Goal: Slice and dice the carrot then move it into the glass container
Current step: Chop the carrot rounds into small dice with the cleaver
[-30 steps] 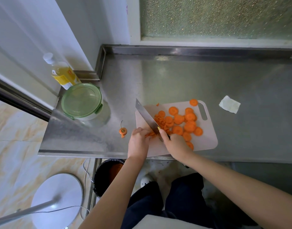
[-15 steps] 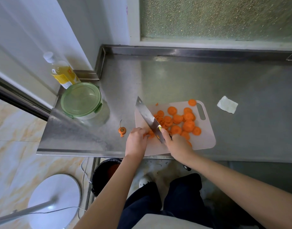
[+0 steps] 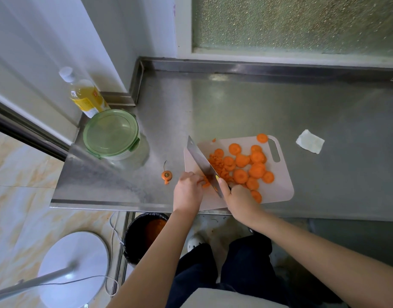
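Because the left hand [image 3: 187, 190] pinches carrot strips [image 3: 205, 183] just beside the cleaver [image 3: 203, 165] the right hand [image 3: 237, 197] grips, its fingers [image 3: 196, 177] risk a cut.

The right hand [image 3: 240, 200] hides the knife [image 3: 202, 163] handle; bottle [image 3: 85, 96] label unreadable.
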A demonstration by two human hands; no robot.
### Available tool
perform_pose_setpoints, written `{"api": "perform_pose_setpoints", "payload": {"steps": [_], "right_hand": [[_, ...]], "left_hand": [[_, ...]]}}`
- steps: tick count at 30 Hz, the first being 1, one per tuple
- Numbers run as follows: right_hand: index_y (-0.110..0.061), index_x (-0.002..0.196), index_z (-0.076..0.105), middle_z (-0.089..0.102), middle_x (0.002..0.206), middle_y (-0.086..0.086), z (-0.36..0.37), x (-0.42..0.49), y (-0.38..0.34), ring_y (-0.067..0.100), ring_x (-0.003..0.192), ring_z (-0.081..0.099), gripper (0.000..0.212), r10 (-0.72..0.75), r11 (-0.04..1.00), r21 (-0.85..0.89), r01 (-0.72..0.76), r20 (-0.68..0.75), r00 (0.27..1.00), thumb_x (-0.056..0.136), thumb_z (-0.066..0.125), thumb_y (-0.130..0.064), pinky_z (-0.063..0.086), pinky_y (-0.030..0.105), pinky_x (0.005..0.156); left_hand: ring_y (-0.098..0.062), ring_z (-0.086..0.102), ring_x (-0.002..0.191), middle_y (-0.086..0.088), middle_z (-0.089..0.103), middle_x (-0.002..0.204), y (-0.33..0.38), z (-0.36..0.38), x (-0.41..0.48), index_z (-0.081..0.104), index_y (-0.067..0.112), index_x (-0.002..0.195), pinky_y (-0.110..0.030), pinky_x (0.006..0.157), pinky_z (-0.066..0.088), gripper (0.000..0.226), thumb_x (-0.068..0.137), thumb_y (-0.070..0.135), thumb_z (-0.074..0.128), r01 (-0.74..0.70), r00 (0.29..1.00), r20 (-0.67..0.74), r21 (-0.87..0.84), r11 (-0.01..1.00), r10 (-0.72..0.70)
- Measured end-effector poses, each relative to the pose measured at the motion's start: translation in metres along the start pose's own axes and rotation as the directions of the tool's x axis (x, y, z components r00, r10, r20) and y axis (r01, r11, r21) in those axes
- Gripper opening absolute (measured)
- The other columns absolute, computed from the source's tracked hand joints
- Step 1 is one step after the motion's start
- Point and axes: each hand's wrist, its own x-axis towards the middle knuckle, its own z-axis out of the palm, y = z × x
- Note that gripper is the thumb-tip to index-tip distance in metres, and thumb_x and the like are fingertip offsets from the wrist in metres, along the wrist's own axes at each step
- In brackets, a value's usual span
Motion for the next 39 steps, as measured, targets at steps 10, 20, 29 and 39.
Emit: {"api": "perform_pose_setpoints", "payload": {"steps": [10,20,29,39], "right_hand": [[-0.011,0.053,0.042,0.049,0.057,0.007,0.022,0.013,0.001,0.032,0.068,0.061,0.063,-0.032,0.996,-0.082,0.020,-0.152,0.988,0.096,0.025,-0.054,0.040,0.031,0.060],[-0.010,0.047,0.039,0.047,0.050,0.005,0.014,0.015,0.010,0.022,0.056,0.050,0.066,-0.101,0.995,-0.020,0.099,-0.124,0.987,0.099,0.027,-0.049,0.032,0.027,0.058],[-0.013,0.048,0.034,0.044,0.051,0.005,0.008,0.006,0.016,0.025,0.062,0.050,0.063,-0.110,0.993,0.023,0.114,-0.134,0.985,0.099,0.025,-0.048,0.030,0.028,0.060],[-0.011,0.049,0.036,0.046,0.051,0.004,0.015,0.003,0.019,0.025,0.060,0.050,0.064,-0.066,0.997,0.032,0.070,-0.117,0.991,0.098,0.023,-0.049,0.028,0.028,0.058]], "left_hand": [[-0.026,0.057,0.081,-0.011,0.065,0.079,-0.005,0.005,0.001,0.075,0.004,0.079,-0.024,0.064,0.042,0.017,0.079,-0.005,0.061,-0.009,1.000,-0.002,0.003,1.000,0.009],[-0.020,0.059,0.076,-0.006,0.068,0.079,-0.009,0.005,-0.003,0.075,0.008,0.080,-0.009,0.066,0.033,0.014,0.075,-0.002,0.069,-0.033,0.997,-0.077,-0.062,0.998,0.028],[-0.026,0.064,0.076,-0.009,0.071,0.077,-0.014,0.008,0.000,0.075,0.005,0.073,-0.020,0.072,0.043,0.010,0.066,-0.003,0.076,-0.001,0.992,-0.128,-0.193,0.981,-0.024],[-0.023,0.064,0.079,-0.008,0.072,0.079,-0.012,0.006,0.002,0.075,0.004,0.075,-0.014,0.073,0.041,0.011,0.070,-0.005,0.072,0.002,0.994,-0.107,-0.182,0.983,-0.022]]}}
